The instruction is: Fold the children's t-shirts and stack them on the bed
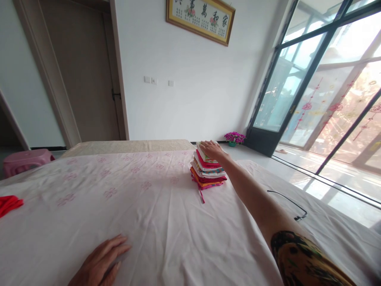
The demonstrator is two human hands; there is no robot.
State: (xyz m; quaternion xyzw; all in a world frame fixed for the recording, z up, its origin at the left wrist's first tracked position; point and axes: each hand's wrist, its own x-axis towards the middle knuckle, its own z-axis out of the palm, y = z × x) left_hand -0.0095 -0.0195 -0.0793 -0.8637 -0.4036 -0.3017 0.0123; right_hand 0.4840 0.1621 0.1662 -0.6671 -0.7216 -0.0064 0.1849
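A stack of folded cloths [210, 171] in red, white, orange and pink stands on the pale, flower-printed sheet [154, 214]. My right hand [212, 150] lies flat on top of the stack, its fingers stretched out and pointing left. From the bottom of the pile a thin pink strip [202, 196] hangs out onto the sheet. My left hand [102, 260] rests near the front edge of the view, fingers extended over the sheet, holding nothing. At the far left lies a bright red cloth [10, 204], apart from both hands.
A thin black cord-like item [290, 199] lies on the sheet right of my forearm. A pink plastic stool [28, 161] stands at the left. Behind are a beige-covered surface [131, 147], a potted purple plant [235, 138] and a glass door [285, 87].
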